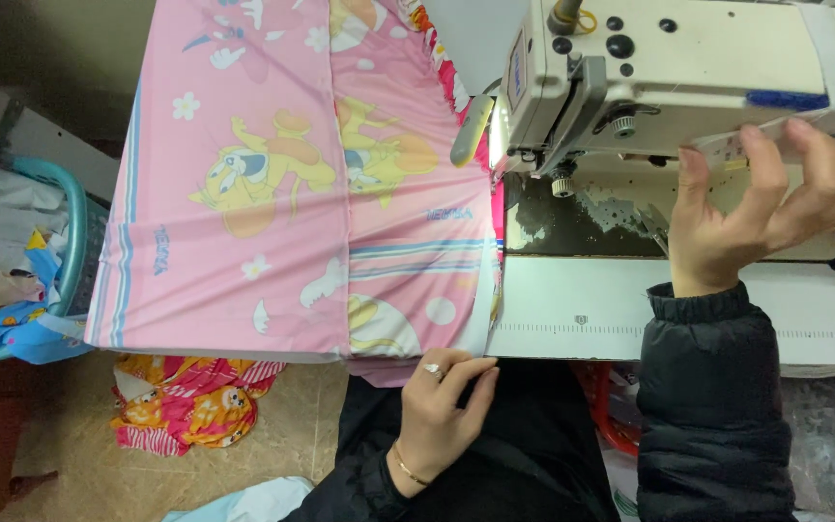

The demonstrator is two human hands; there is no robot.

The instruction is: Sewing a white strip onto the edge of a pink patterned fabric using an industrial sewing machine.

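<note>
Pink cartoon fabric (292, 193) covers the bench (572, 309); left hand (442, 406) pinches its near edge, right hand (761, 208) holds a small label (727, 145) beside the sewing machine (688, 68).

- Light was bright and even; a small lamp glared under the sewing machine head (572, 87)
- Floor corners lay dim; edges were slightly soft
</note>
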